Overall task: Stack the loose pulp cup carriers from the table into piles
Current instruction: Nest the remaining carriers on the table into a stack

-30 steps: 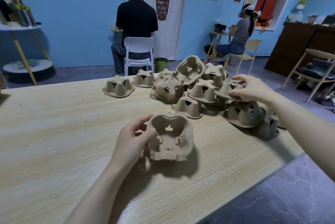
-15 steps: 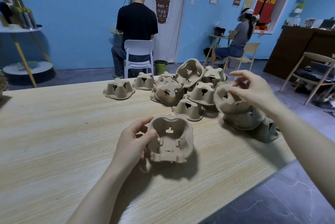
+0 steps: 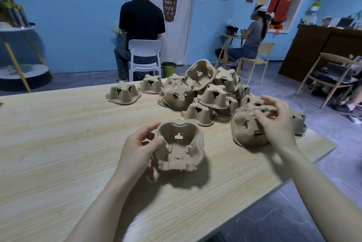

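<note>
**Second carrier carried nearer**

On the tabletop (image 3: 58,144) the loose heap (image 3: 205,93) lay behind both hands. Our left hand (image 3: 137,149) gripped a tilted carrier (image 3: 180,144) by its left rim. Our right hand (image 3: 276,124) pinched another carrier (image 3: 246,128), which had come lower and nearer than half a second before.

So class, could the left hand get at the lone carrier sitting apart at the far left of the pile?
Probably not yet: the left hand grips a carrier, though bare table leaves the way to the lone carrier free.
</note>
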Available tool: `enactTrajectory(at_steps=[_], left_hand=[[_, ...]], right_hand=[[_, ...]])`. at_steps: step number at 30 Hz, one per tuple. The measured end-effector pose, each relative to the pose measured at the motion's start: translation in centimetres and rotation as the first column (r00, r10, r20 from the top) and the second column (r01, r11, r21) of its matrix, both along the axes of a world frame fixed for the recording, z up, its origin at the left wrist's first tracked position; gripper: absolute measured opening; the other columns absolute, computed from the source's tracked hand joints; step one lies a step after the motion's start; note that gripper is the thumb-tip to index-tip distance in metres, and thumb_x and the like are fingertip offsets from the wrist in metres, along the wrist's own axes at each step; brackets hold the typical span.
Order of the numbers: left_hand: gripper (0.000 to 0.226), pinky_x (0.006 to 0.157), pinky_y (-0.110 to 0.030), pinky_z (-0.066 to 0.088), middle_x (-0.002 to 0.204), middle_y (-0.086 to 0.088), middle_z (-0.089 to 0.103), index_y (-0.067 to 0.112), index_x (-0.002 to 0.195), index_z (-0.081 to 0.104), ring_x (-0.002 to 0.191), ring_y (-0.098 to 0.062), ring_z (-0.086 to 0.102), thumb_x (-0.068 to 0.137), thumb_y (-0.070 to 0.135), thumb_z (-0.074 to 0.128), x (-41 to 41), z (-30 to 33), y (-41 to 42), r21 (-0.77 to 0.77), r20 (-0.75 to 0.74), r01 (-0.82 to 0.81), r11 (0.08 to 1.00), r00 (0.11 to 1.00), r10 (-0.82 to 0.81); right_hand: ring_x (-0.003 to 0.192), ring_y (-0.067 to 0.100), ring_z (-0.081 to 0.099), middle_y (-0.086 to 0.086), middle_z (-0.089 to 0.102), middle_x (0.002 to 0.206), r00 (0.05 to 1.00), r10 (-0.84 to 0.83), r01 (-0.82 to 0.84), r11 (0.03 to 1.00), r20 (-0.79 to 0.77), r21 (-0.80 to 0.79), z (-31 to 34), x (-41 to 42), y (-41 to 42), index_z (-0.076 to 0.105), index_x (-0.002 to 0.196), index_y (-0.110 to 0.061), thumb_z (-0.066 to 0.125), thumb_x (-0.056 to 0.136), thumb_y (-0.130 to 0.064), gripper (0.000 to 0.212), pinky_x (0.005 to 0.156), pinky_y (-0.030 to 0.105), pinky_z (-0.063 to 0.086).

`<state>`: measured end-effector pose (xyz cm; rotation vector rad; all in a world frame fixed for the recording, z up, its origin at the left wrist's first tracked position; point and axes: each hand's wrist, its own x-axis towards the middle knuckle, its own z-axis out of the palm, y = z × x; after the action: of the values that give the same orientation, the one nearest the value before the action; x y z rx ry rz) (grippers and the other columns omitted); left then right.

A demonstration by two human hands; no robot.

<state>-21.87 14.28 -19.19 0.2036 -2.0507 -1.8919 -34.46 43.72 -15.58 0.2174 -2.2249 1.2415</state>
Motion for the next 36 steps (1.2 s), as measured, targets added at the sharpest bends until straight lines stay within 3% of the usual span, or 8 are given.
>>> enactTrajectory(at_steps=[4, 8, 11, 18, 24, 28, 32, 36], left_hand=[[0.033, 0.037, -0.013, 0.033, 0.085, -0.01, 0.062, 0.024, 0.12, 0.068, 0.037, -0.001, 0.048, 0.092, 0.006, 0.065, 0.0, 0.1, 0.0, -0.01, 0.001, 0.0, 1.0, 1.0, 0.0], [0.034, 0.041, -0.01, 0.038, 0.088, -0.011, 0.064, 0.026, 0.119, 0.068, 0.043, -0.002, 0.051, 0.091, 0.007, 0.066, 0.0, 0.0, 0.1, -0.011, 0.006, -0.002, 1.0, 1.0, 0.002], [0.034, 0.043, -0.011, 0.041, 0.089, -0.01, 0.066, 0.026, 0.12, 0.068, 0.048, -0.002, 0.053, 0.091, 0.008, 0.066, 0.0, -0.1, 0.1, -0.013, 0.007, 0.003, 1.0, 1.0, -0.003], [0.034, 0.055, -0.012, 0.047, 0.093, -0.009, 0.069, 0.027, 0.119, 0.068, 0.086, -0.025, 0.067, 0.091, 0.009, 0.066, 0.0, -0.2, 0.1, 0.016, -0.007, 0.02, 1.0, 1.0, -0.02], [0.033, 0.045, -0.01, 0.041, 0.085, -0.003, 0.068, 0.026, 0.118, 0.068, 0.073, -0.014, 0.066, 0.091, 0.008, 0.065, 0.2, -0.1, 0.1, 0.03, -0.003, 0.02, 0.999, 1.0, -0.02], [0.034, 0.044, -0.01, 0.041, 0.084, -0.006, 0.067, 0.023, 0.121, 0.068, 0.064, -0.012, 0.062, 0.091, 0.007, 0.065, 0.1, -0.2, 0.0, 0.03, -0.004, 0.024, 0.999, 1.0, -0.024], [0.034, 0.043, -0.01, 0.04, 0.084, -0.006, 0.066, 0.024, 0.12, 0.067, 0.054, -0.003, 0.058, 0.091, 0.006, 0.064, 0.1, -0.2, 0.0, 0.024, -0.01, 0.034, 0.999, 0.999, -0.033], [0.034, 0.047, -0.015, 0.041, 0.084, -0.004, 0.062, 0.021, 0.122, 0.068, 0.057, -0.01, 0.052, 0.091, 0.007, 0.066, -0.1, -0.5, -0.1, 0.011, -0.013, 0.019, 1.0, 1.0, -0.019]], right_hand=[[0.077, 0.01, 0.055, -0.001, 0.049, 0.116, 0.998, -0.012, 0.007, 0.997, 0.059, 0.077, 0.0, 0.1, 1.0, 0.064, 0.119, -0.022, 0.072, 0.086, -0.012, 0.035, 0.086, 0.029, 0.051], [0.087, 0.013, 0.054, -0.001, 0.048, 0.12, 0.982, -0.124, 0.099, 0.98, 0.141, 0.17, -0.3, 0.1, 2.1, 0.061, 0.123, -0.021, 0.075, 0.083, -0.032, 0.044, 0.085, 0.03, 0.044], [0.105, 0.016, 0.058, 0.001, 0.062, 0.115, 0.954, -0.049, 0.004, 0.989, 0.295, 0.149, -1.1, -0.2, 3.1, 0.061, 0.122, -0.019, 0.077, 0.077, -0.045, 0.054, 0.089, 0.032, 0.046], [0.104, 0.017, 0.056, 0.001, 0.056, 0.116, 0.951, -0.005, -0.028, 0.994, 0.308, 0.101, -1.5, -0.5, 3.5, 0.06, 0.109, -0.031, 0.083, 0.07, -0.043, 0.047, 0.087, 0.035, 0.047], [0.112, 0.018, 0.052, 0.002, 0.054, 0.124, 0.9, 0.084, -0.062, 0.996, 0.427, -0.066, -1.5, -0.4, 3.1, 0.05, 0.13, -0.017, 0.086, 0.07, -0.032, 0.072, 0.083, 0.033, 0.043], [0.122, 0.015, 0.048, 0.001, 0.051, 0.129, 0.894, 0.142, -0.081, 0.984, 0.426, -0.159, -1.0, -0.1, 3.3, 0.041, 0.141, -0.017, 0.087, 0.067, -0.025, 0.088, 0.097, 0.033, 0.043], [0.114, 0.012, 0.053, -0.004, 0.055, 0.124, 0.907, 0.187, -0.126, 0.975, 0.378, -0.181, -0.3, 0.6, 2.7, 0.048, 0.138, -0.017, 0.087, 0.068, -0.019, 0.081, 0.094, 0.027, 0.047], [0.067, -0.001, 0.057, -0.003, 0.063, 0.093, 0.896, 0.284, -0.206, 0.947, 0.342, -0.246, -0.1, 1.3, 1.4, 0.057, 0.124, -0.02, 0.079, 0.078, -0.007, 0.052, 0.056, 0.012, 0.044]])
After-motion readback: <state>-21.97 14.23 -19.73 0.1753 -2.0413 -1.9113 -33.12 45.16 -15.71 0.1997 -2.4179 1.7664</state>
